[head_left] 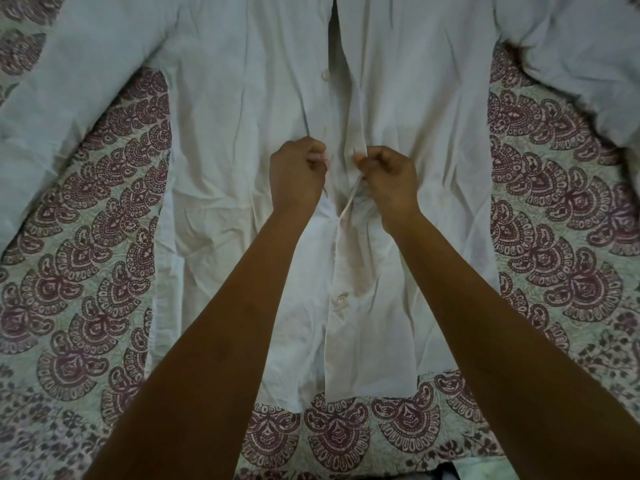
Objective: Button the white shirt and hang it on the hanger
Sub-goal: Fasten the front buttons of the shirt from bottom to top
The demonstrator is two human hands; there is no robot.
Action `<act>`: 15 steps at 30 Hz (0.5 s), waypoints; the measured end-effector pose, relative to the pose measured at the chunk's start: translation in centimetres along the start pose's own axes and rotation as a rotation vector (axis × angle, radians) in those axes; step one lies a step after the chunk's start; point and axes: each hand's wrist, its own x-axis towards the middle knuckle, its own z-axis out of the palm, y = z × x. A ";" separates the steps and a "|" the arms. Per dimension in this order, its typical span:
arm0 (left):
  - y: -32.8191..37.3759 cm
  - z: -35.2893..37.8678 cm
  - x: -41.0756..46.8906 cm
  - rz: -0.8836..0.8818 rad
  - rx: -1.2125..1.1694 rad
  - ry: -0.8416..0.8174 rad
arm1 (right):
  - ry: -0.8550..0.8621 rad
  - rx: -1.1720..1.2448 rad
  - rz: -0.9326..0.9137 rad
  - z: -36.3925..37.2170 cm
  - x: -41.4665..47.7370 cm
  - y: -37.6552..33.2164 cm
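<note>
1. The white shirt [242,116] lay spread flat, front up, on the patterned bedspread [104,237], sleeves out to either side and the hem nearest me.

2. My left hand [298,174] was pinched shut on the edge of the left-side front panel about halfway up the shirt, and my right hand [388,178] was pinched on the placket strip [358,126] just across from it. Both were grasping cloth, neither was loose.

3. Below my hands, two buttons looked done up: the lower button [341,299] and the one above it [343,223]. Above my hands, the upper button [326,75] sat bare, and the front gaped open toward the collar.

4. I judged I was on the third button from the hem. I could not see that button itself; it was hidden under my fingers.

5. To do this step well, I needed to keep the two edges level, so the hole met its own button and not the neighbour's.

6. The placket wanted holding taut between thumb and finger, and the button tipping on edge to slide through.

7. The cloth was creased and soft, so a gentle pull down toward the fastened buttons should have kept the line straight.

8. No hanger was in view.
</note>
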 end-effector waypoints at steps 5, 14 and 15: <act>0.9 0.3 0.5 -0.027 0.202 -0.009 | -0.085 0.139 0.055 -0.3 -0.4 -0.2; 2.8 -0.2 -0.3 -0.077 -0.078 -0.046 | 0.018 0.078 0.072 0.6 -0.3 0.4; 2.8 -0.4 -0.5 -0.108 -0.145 -0.053 | 0.040 0.066 0.070 0.8 -0.3 0.5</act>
